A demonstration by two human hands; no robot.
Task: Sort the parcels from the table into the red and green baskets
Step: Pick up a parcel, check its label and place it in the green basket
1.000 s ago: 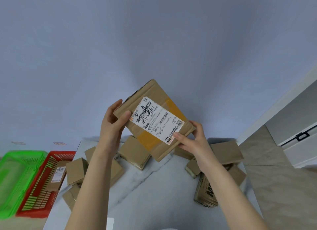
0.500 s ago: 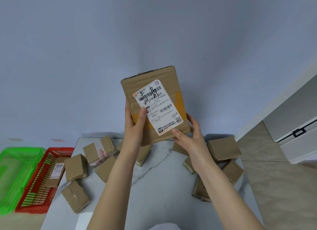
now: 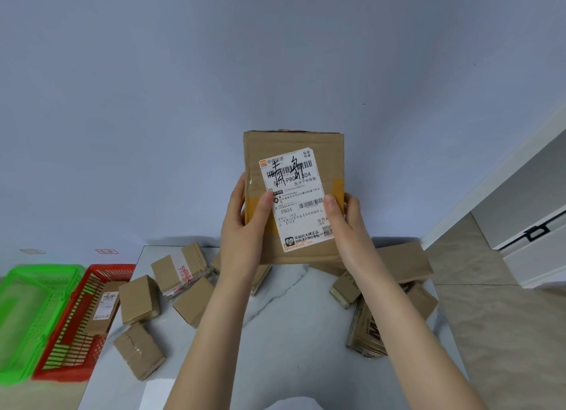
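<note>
Above the far edge of the marble table, left hand and right hand grip an upright rectangular cardboard parcel by its sides, thumbs pressing its smooth white label; forearms raised.

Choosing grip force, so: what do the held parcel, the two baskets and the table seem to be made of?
The parcel: matte brown cardboard, creased edges, with a paper label. The red basket and green basket: probably moulded plastic, given bright colour and slotted walls. The table: white with grey veins and slight sheen, marble or a marble-look surface.
</note>
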